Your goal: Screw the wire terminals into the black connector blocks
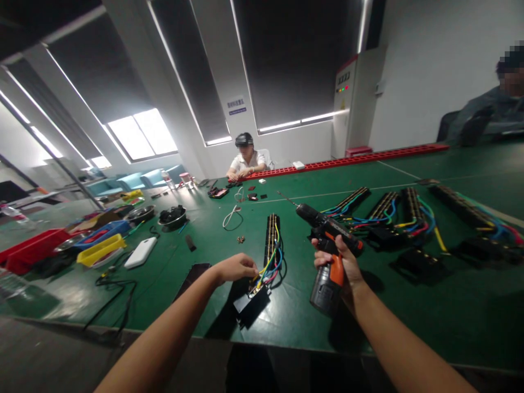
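My right hand (338, 261) is wrapped round the grip of a black and orange cordless drill (331, 232), whose long bit points up and to the left. Fingertips of my left hand (237, 268) are pinched together at the coloured wires (270, 270), just above a black box-shaped housing (252, 305) near the table's front edge. What they hold, if anything, is too small to tell. From the housing, yellow, blue and red wires run to a black strip with brass-coloured rails (272, 237). Several small brass-coloured screws (241, 239) lie beyond my left hand.
Several similar wired strips (413, 210) lie at right on the green table (221, 229). At left are a yellow bin (102, 250), a red bin (30, 248), a metal bowl (172, 217) and a white power bank-like block (141, 252). A person (248, 158) sits across.
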The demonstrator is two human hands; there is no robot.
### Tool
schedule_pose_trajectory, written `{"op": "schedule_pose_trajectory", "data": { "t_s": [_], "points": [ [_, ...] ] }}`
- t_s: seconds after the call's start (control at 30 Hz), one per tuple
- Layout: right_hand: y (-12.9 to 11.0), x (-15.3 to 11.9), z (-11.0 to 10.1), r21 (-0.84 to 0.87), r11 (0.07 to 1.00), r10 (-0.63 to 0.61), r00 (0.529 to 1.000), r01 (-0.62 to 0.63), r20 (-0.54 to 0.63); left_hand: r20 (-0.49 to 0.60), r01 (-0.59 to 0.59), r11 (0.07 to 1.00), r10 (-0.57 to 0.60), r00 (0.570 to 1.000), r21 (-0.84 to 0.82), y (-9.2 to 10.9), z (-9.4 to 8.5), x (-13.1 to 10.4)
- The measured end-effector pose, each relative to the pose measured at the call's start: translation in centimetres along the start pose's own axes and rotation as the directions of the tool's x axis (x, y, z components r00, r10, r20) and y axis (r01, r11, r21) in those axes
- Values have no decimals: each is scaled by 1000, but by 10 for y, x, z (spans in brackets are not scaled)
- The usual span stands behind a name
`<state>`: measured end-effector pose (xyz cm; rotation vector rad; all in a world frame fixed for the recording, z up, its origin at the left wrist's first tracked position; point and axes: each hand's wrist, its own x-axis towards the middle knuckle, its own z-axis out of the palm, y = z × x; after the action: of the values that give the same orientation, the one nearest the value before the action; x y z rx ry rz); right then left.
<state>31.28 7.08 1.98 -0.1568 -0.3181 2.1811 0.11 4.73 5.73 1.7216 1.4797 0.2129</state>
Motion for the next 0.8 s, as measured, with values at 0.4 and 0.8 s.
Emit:
{"op": "schedule_pose_trajectory", "data": {
  "t_s": [0.4,0.8],
  "points": [
    [2,2,-2,-78,997,-1,1000,-1,-30,-6,18,998,-18,1000,-67,2,1,3],
    [6,1,2,-118,993,-21,998,15,-56,25,34,975,-29,999,-219,5,-1,6]
  ]
}}
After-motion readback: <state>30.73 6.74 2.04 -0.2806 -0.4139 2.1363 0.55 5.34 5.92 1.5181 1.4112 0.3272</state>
